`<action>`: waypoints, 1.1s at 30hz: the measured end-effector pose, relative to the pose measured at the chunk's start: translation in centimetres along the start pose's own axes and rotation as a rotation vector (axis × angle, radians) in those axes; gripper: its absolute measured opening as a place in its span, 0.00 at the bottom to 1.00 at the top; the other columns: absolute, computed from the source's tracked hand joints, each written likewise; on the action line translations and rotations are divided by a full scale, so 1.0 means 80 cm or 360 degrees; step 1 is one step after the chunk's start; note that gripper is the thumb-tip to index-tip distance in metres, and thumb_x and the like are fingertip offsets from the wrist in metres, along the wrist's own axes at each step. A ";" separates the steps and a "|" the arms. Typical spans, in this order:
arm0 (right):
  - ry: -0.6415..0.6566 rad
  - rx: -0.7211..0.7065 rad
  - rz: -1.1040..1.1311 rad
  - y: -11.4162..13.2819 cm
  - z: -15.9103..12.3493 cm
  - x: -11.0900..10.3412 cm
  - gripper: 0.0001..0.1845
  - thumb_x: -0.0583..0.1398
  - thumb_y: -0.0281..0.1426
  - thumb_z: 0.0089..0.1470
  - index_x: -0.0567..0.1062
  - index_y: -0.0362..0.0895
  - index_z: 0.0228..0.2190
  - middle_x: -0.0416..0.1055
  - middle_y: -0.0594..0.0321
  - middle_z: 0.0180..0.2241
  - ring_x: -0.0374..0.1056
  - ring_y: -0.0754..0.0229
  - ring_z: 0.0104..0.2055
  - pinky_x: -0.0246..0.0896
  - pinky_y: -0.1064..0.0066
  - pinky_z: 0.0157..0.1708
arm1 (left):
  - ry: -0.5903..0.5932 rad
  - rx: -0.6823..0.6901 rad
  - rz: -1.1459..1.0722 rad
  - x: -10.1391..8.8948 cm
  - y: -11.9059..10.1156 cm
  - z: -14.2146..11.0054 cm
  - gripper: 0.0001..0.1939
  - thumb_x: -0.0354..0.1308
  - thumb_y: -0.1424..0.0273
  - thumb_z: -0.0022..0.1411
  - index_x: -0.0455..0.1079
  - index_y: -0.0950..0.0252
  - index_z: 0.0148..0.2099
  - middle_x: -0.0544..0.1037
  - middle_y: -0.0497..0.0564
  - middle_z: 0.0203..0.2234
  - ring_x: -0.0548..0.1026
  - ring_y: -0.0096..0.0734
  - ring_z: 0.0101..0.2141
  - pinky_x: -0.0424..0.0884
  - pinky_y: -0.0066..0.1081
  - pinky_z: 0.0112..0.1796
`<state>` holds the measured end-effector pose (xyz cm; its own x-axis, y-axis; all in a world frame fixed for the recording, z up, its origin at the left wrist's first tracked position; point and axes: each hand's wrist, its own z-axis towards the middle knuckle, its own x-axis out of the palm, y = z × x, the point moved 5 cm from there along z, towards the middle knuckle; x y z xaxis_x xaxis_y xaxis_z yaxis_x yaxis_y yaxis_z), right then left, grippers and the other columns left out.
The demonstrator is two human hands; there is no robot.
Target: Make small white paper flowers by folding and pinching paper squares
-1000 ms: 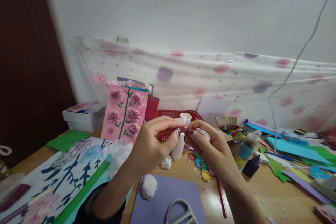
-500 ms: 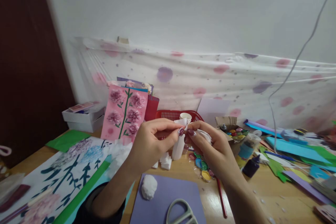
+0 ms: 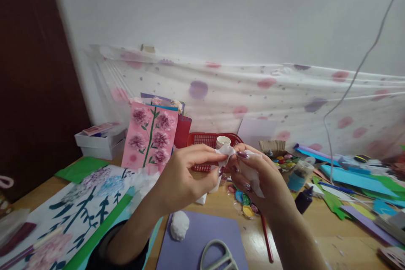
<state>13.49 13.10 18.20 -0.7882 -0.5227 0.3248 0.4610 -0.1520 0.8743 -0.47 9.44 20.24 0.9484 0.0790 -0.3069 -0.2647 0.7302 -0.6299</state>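
Note:
Between my fingertips is a thin white piece of tissue paper (image 3: 225,150), held up above the table. My left hand (image 3: 190,168) pinches its left side between thumb and fingers. My right hand (image 3: 257,171) grips the other side, and part of the tissue hangs down across the right palm. Below the hands lies a purple sheet of paper (image 3: 210,228), bearing a crumpled white ball (image 3: 179,225) and the handle of a pair of scissors (image 3: 218,255). A white bottle behind the hands is mostly hidden.
A red basket (image 3: 202,138) with a white cup (image 3: 223,141) stands behind. Paint pots (image 3: 248,211), a red brush (image 3: 266,238) and a dark purple bottle (image 3: 303,200) are at right. A pink flower picture (image 3: 150,135) leans at left; a painted sheet (image 3: 79,206) lies before it.
My hands have shifted slightly, and the tissue is now more spread out, with a larger part hanging at my right hand. The white bottle is more covered.

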 end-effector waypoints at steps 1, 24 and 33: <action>-0.0009 -0.0005 -0.0015 0.000 0.000 0.000 0.09 0.61 0.33 0.54 0.75 0.42 0.26 0.62 0.69 0.20 0.50 0.73 0.15 0.41 0.79 0.15 | -0.0005 -0.0001 0.0016 0.000 -0.001 0.000 0.12 0.61 0.79 0.55 0.80 0.67 0.41 0.82 0.51 0.38 0.79 0.28 0.39 0.74 0.23 0.42; -0.0058 -0.0172 -0.1097 0.019 -0.018 0.008 0.12 0.62 0.39 0.56 0.71 0.44 0.29 0.61 0.68 0.22 0.54 0.67 0.23 0.52 0.76 0.21 | -0.0107 -0.0123 -0.0112 -0.011 0.005 0.000 0.09 0.68 0.74 0.51 0.71 0.67 0.24 0.76 0.47 0.23 0.73 0.25 0.26 0.69 0.23 0.27; -0.0040 -0.0150 -0.1128 0.016 -0.020 0.004 0.09 0.61 0.36 0.57 0.72 0.44 0.29 0.63 0.67 0.24 0.56 0.66 0.25 0.54 0.76 0.23 | -0.0061 -0.0122 -0.0169 -0.009 0.001 -0.001 0.04 0.66 0.79 0.51 0.77 0.66 0.28 0.80 0.50 0.27 0.77 0.27 0.29 0.73 0.23 0.29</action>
<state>14.50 11.40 18.87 -0.9197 -0.2522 -0.3008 -0.1332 -0.5204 0.8435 -1.15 9.40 20.38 0.9774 0.0309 -0.2090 -0.1735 0.6818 -0.7106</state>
